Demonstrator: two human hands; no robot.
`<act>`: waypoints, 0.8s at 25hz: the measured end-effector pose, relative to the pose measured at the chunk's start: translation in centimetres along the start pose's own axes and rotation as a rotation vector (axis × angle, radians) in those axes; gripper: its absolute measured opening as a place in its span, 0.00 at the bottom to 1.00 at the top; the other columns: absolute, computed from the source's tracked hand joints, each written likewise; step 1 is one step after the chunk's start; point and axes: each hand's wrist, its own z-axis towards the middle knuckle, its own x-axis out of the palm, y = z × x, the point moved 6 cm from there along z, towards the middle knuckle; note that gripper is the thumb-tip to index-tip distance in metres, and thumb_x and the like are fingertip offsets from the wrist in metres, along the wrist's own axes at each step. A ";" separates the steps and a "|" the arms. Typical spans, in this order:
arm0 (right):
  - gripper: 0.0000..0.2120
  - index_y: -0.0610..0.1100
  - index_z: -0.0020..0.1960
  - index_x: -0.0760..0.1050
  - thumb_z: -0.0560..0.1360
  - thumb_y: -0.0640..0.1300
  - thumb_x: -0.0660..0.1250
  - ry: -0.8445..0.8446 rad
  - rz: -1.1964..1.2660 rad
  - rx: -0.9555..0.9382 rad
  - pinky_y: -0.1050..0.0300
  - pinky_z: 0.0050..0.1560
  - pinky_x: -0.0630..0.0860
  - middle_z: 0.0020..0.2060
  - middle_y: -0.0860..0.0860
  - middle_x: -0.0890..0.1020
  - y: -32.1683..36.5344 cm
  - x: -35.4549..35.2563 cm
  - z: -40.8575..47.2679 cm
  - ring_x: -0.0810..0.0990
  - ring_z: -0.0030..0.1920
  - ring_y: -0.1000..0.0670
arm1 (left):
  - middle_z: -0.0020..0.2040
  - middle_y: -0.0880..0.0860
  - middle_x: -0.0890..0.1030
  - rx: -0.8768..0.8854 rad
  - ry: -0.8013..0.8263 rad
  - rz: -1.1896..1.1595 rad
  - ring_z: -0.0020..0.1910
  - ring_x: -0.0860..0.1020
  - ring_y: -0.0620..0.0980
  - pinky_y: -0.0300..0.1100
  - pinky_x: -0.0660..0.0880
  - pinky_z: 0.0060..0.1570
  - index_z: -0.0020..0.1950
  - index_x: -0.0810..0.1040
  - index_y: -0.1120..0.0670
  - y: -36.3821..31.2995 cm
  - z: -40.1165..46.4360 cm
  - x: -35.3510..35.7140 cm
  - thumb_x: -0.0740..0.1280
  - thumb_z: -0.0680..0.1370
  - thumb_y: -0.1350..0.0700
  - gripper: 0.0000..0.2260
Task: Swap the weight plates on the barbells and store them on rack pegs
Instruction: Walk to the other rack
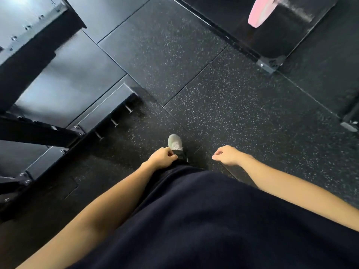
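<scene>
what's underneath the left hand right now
Below the left hand is a dark trouser leg ending in a pale shoe on speckled rubber floor. The hand covers part of the leg.

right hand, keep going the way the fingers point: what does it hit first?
Probably nothing close. The right hand hangs loosely curled, holding nothing, fingers pointing left toward the trouser leg and grey shoe. Those sit lower, so likely a miss; below is the speckled rubber floor. Depth is unclear.
</scene>
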 end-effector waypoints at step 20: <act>0.12 0.45 0.54 0.80 0.75 0.51 0.68 -0.038 -0.046 -0.068 0.54 0.58 0.72 0.55 0.48 0.82 30.0 -39.3 29.0 0.78 0.57 0.46 | 0.49 0.54 0.77 -0.198 0.132 -0.239 0.45 0.77 0.52 0.45 0.77 0.43 0.60 0.73 0.57 -4.2 31.8 -38.3 0.62 0.80 0.46 0.16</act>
